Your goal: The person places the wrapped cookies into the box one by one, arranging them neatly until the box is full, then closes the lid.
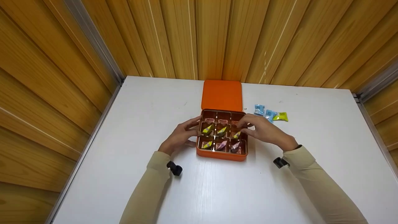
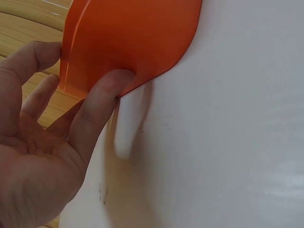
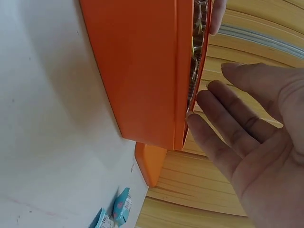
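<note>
White table (image 1: 155,99) | yellow sweet (image 1: 237,135), long axis far-right | hands: left (image 1: 180,136) spread against box (image 1: 221,156), right (image 1: 266,130) parted

On my distant feed, the person wears a plain khaki left sleeve (image 1: 144,189) and a matching right sleeve (image 1: 323,183), both close-fitting and softly creased. I see a chunky black left wrist camera (image 1: 176,170) and a similar right wrist camera (image 1: 279,162). The left hand (image 1: 180,135) and right hand (image 1: 266,130) are bare.
</note>
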